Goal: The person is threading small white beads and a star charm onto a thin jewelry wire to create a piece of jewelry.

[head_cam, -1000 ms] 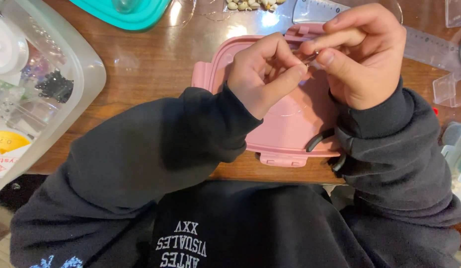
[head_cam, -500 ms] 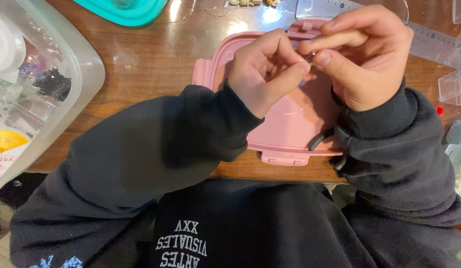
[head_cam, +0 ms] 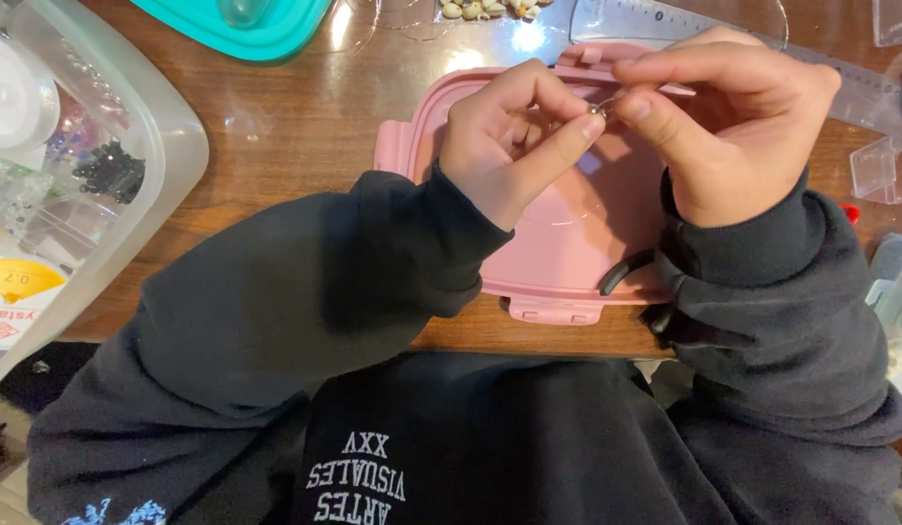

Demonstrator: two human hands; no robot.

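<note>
Pinching tiny bead (head_cam: 599, 110) between fingers (head_cam: 568, 146)

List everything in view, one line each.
Tiny metal piece: 1, silvery, pinched between the fingertips of both hands.
Lid: 1, pink, on the table under the hands.
Table: 1, brown wood.
Clear bin: 1, far left, holding beads and small packets.
Teal lid: 1, top edge.
Ruler: 1, clear, top right.
Shell beads: a few, pale, top centre.
Small clear boxes: several, right edge.
Sleeves: 2, dark grey.
Left hand: 1, bare.
Right hand: 1, bare.
</note>
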